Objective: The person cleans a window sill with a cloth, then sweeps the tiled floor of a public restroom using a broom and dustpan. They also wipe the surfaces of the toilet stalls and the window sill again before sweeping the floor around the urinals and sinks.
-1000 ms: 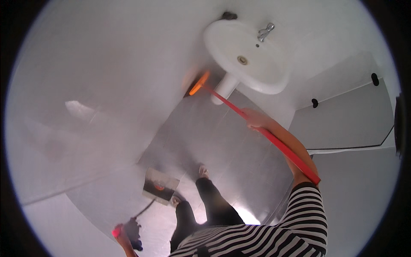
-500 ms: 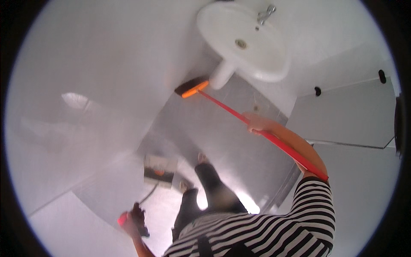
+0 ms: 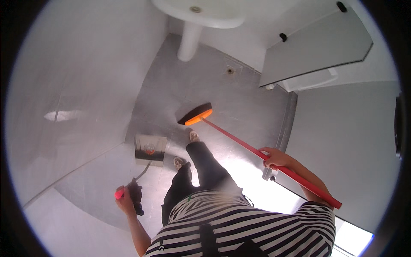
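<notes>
My right hand [image 3: 276, 158] is closed around the red pole of a broom [image 3: 233, 138]. The pole slants from beside my right forearm down to an orange head with dark bristles, which rests on the grey floor ahead of my feet. At the lower left, my left hand [image 3: 125, 203] grips the pink-red end of a long-handled dustpan [image 3: 150, 145]. Its pan lies on the floor beside my left shoe, with something orange and whitish inside that I cannot make out. A dark object [image 3: 136, 197] hangs right by my left hand; its kind is unclear.
A white washbasin [image 3: 214, 19] on a pedestal [image 3: 190, 42] stands at the far wall. A floor drain [image 3: 230, 70] lies to its right. A grey panel [image 3: 319, 51] and a raised sill [image 3: 286, 122] border the right side. A pale wall [image 3: 77, 85] rises on the left.
The broom head has moved back from the wall beside the basin pedestal toward my feet. My view has tilted lower, so the basin sits higher in it. Both hands keep their holds.
</notes>
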A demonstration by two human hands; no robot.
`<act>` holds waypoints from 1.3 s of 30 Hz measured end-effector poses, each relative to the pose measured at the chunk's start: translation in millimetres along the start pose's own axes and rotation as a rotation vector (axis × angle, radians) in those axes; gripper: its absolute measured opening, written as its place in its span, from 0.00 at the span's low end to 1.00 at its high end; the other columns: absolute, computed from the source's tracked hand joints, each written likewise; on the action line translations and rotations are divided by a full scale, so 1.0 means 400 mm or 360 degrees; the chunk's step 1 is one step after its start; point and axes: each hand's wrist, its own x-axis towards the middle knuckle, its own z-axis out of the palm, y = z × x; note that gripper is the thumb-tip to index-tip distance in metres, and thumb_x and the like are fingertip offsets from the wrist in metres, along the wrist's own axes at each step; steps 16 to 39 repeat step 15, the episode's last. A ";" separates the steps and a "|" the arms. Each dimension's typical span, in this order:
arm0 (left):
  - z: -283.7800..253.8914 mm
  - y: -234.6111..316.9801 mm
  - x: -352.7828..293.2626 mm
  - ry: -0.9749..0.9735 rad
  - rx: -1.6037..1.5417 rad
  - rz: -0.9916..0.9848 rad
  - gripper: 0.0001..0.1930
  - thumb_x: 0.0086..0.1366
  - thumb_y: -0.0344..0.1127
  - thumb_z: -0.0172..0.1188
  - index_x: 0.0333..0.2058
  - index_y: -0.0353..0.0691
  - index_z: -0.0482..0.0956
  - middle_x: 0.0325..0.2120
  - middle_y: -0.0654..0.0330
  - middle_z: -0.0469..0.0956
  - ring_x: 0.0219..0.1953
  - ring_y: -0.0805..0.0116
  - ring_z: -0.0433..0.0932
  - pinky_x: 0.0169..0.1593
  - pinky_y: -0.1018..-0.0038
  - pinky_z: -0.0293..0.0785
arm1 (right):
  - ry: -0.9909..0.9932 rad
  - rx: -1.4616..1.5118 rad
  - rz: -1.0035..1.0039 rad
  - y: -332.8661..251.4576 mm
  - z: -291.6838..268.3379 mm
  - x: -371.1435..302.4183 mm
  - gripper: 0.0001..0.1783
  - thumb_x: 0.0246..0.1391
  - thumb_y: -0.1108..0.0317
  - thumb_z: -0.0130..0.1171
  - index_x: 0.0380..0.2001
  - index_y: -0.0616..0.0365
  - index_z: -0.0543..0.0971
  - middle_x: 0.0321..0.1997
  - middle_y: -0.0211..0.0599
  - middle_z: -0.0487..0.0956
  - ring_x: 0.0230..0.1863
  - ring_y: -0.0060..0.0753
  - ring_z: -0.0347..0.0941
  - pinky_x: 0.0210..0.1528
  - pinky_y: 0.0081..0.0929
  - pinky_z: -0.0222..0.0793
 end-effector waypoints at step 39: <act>0.314 0.435 -0.070 -0.0184 0.0260 0.0108 0.12 0.60 0.35 0.60 0.38 0.33 0.79 0.35 0.55 0.80 0.38 0.64 0.78 0.45 0.70 0.72 | 0.0681 0.0794 -0.0518 -0.009 -0.684 0.435 0.38 0.39 0.78 0.59 0.58 0.58 0.63 0.22 0.34 0.71 0.13 0.22 0.64 0.13 0.21 0.58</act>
